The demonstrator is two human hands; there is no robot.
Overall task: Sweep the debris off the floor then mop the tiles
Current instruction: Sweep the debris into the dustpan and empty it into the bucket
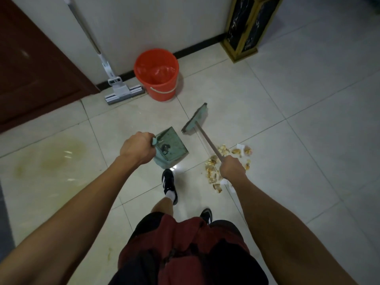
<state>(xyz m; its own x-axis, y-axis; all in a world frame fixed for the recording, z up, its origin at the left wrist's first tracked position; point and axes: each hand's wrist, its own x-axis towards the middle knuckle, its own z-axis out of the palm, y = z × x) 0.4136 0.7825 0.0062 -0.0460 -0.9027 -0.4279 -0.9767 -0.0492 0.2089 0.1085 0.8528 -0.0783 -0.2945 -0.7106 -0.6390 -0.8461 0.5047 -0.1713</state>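
Note:
My left hand (137, 148) grips the handle of a green dustpan (170, 149), which hangs over the tiles in front of my feet. My right hand (232, 168) grips the thin handle of a green broom (195, 119); its head is lifted, past the dustpan's far right corner. A pile of brownish debris with bits of white paper (226, 163) lies on the floor under and around my right hand. A sponge mop (123, 90) leans on the wall at the back, next to an orange bucket (156, 77).
A brown door (30, 68) fills the left. A black and gold stand (248, 25) sits at the back right. A yellowish stain (59, 155) marks the tiles at left. My feet in black shoes (168, 182) stand just behind the dustpan.

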